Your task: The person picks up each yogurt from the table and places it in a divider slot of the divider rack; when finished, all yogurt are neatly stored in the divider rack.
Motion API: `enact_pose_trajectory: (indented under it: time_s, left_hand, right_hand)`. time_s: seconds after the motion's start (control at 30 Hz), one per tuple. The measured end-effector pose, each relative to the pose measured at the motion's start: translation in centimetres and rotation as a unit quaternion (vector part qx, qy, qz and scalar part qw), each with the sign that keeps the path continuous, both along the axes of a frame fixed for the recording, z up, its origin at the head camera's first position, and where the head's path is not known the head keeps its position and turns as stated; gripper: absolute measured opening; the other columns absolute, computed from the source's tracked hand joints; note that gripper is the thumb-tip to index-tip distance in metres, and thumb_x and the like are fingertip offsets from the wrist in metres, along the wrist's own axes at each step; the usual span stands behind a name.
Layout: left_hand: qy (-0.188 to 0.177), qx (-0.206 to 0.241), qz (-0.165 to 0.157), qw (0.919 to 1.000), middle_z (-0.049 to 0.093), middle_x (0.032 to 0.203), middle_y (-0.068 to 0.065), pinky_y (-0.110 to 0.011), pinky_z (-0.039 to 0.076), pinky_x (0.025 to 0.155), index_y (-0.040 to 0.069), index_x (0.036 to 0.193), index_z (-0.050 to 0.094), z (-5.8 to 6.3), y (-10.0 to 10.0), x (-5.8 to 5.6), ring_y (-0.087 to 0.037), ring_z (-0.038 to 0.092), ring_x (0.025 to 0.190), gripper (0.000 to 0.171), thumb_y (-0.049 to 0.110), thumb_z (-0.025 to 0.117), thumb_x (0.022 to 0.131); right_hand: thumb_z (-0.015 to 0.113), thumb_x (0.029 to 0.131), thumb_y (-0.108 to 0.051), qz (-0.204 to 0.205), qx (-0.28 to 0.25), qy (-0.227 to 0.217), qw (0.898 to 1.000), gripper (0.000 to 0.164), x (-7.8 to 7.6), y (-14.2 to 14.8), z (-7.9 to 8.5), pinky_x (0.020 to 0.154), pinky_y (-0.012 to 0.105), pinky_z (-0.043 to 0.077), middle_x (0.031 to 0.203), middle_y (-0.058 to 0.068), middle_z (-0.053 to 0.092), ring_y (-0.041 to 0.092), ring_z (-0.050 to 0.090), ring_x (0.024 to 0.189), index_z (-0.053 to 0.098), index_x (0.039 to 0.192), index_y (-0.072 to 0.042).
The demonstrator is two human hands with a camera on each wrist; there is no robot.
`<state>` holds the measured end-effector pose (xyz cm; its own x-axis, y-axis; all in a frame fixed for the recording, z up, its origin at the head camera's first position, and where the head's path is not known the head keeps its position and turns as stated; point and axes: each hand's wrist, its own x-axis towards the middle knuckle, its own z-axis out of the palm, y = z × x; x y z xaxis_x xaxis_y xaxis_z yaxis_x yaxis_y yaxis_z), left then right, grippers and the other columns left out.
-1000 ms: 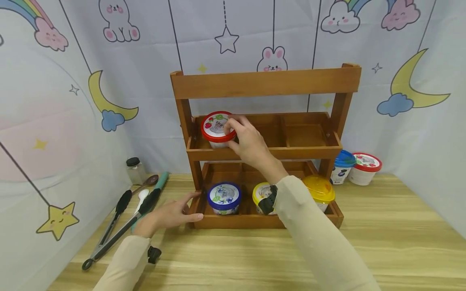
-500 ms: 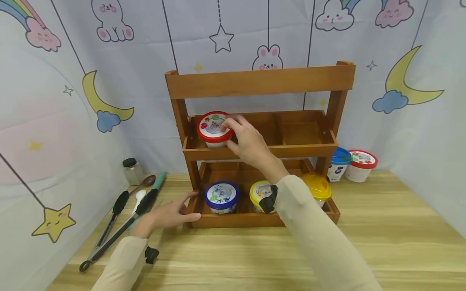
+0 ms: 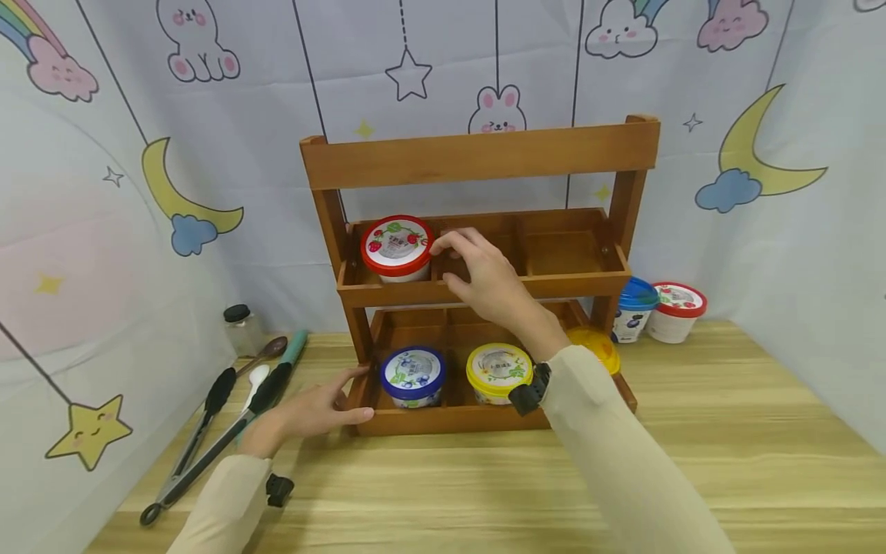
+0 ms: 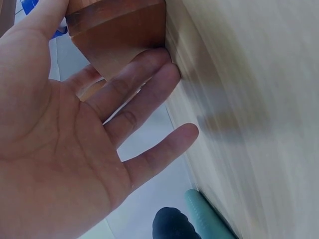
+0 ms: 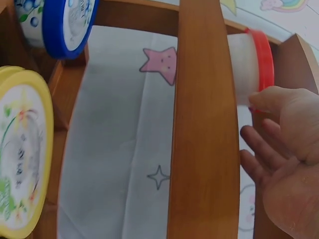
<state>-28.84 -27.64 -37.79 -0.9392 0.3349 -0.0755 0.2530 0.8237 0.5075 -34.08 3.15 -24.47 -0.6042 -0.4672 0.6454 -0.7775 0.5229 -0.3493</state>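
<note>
A white tub with a red lid (image 3: 397,248) sits in the left compartment of the upper tier of a wooden two-tier rack (image 3: 484,161). My right hand (image 3: 487,286) hovers just right of it, fingers loosely bent, fingertips near the lid's edge. In the right wrist view my thumb overlaps the red lid (image 5: 265,59). My left hand (image 3: 311,412) rests against the lower left corner of the rack, its fingers extended along the side panel (image 4: 119,35). On the lower tier stand a blue-lidded tub (image 3: 413,375) and a yellow-lidded tub (image 3: 498,372).
Behind my right forearm is another yellow-topped tub (image 3: 594,348). Right of the rack stand a blue-topped cup (image 3: 631,312) and a red-lidded tub (image 3: 674,312). Tongs (image 3: 208,454), a white spoon (image 3: 256,381) and a black-capped jar (image 3: 242,331) lie or stand at left.
My right hand has let go of the red-lidded tub and drawn away to its right, while the tub stays in the left compartment. The left hand keeps its place. The head view has shifted slightly.
</note>
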Motion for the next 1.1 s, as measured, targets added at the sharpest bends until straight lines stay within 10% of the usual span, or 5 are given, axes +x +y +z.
enact_pose_trajectory:
  time_s: [1.1]
  left_hand:
    - [0.019, 0.003, -0.009, 0.9998, 0.067, 0.1, -0.005, -0.042, 0.051, 0.077, 0.013, 0.156, 0.031, -0.3, -0.1, -0.4, -0.017, 0.062, 0.09, 0.085, 0.053, 0.068, 0.091]
  right_hand:
    - [0.066, 0.097, -0.009, 0.01, 0.032, -0.02, 0.999, 0.041, 3.1, 9.3, -2.8, 0.103, 0.048, 0.045, 0.135, 0.005, 0.057, 0.026, 0.054, 0.125, 0.055, 0.136, -0.012]
